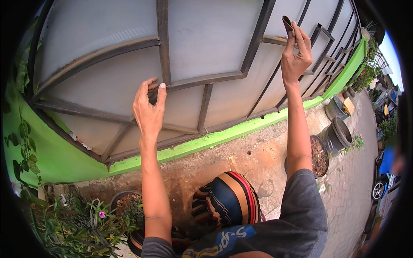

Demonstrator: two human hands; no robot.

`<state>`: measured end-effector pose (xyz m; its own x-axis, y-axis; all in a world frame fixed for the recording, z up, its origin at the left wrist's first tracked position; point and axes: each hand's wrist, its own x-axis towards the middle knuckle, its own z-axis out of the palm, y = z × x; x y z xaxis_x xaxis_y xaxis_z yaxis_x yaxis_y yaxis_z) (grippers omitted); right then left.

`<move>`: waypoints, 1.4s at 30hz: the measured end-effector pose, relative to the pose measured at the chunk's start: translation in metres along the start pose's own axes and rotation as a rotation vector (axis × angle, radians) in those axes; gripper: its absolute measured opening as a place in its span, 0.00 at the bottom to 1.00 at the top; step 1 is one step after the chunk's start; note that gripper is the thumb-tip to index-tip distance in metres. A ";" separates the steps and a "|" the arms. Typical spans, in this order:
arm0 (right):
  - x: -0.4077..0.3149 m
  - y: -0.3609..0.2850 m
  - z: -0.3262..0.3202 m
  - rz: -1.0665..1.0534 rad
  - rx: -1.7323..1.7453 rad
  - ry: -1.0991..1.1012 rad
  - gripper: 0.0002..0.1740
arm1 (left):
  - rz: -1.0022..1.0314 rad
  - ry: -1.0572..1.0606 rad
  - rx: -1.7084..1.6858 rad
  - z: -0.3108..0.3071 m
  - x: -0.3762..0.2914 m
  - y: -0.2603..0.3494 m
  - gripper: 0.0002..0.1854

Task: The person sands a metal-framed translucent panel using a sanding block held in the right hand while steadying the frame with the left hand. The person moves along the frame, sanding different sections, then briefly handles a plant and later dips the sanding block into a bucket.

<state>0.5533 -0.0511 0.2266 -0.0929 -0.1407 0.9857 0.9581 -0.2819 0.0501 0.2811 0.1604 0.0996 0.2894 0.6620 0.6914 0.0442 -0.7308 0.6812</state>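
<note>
My right hand [297,58] is raised at the upper right, pinching a small curled dark sheet [287,24] that looks like sandpaper. It is in front of a gate or fence of brown metal bars [206,80] backed by whitish translucent panels [209,38]. Lower and to the left, my left hand [149,108] is at a slanting bar near a joint, its thumb and fingers apart and loosely curved. Part of that bar is hidden behind the hand, and whether the fingers touch it I cannot tell.
Beneath the frame runs a bright green ledge [232,133]. Plant pots [338,132] stand along the wall to the right, and flowering plants [93,222] at lower left. My striped-cloth knee [232,196] is below. A paved lane [351,180] and a parked vehicle [379,190] are at right.
</note>
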 end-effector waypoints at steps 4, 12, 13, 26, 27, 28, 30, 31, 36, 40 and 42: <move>-0.023 0.012 0.015 0.047 -0.180 0.165 0.17 | 0.036 0.032 -0.103 0.021 0.016 0.021 0.24; -0.087 0.017 0.038 -0.030 -0.224 0.120 0.20 | -0.111 -0.081 -0.193 0.018 0.032 -0.002 0.24; -0.087 0.042 0.033 0.092 -0.269 0.147 0.21 | -0.108 -0.085 -0.197 0.019 0.032 -0.002 0.23; -0.069 0.083 0.013 0.365 -0.306 0.172 0.19 | -0.101 -0.076 -0.236 0.023 0.027 0.006 0.16; -0.073 0.064 0.017 0.319 -0.225 0.146 0.18 | -0.097 -0.060 -0.296 0.027 0.025 0.002 0.16; -0.079 0.030 0.028 0.267 -0.139 0.126 0.18 | -0.086 -0.037 -0.360 0.031 0.027 0.002 0.16; -0.087 0.012 0.033 0.124 -0.019 0.083 0.19 | -0.092 -0.062 -0.327 0.028 0.026 0.003 0.16; -0.086 0.019 0.030 0.124 -0.079 0.080 0.20 | -0.089 -0.072 -0.302 0.024 0.027 0.004 0.16; -0.055 0.097 -0.007 0.226 -0.333 0.042 0.15 | -0.069 -0.105 -0.231 0.023 0.028 0.005 0.18; -0.032 0.110 -0.039 0.035 -0.461 -0.125 0.13 | -0.114 -0.106 -0.205 0.021 0.028 0.009 0.19; -0.022 0.111 -0.044 0.056 -0.346 -0.252 0.14 | -0.116 -0.108 -0.191 0.020 0.029 0.006 0.21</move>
<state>0.6494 -0.1215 0.2034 0.0671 0.0591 0.9960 0.8083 -0.5885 -0.0195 0.3086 0.1721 0.1186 0.3941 0.7102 0.5834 -0.0953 -0.5998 0.7944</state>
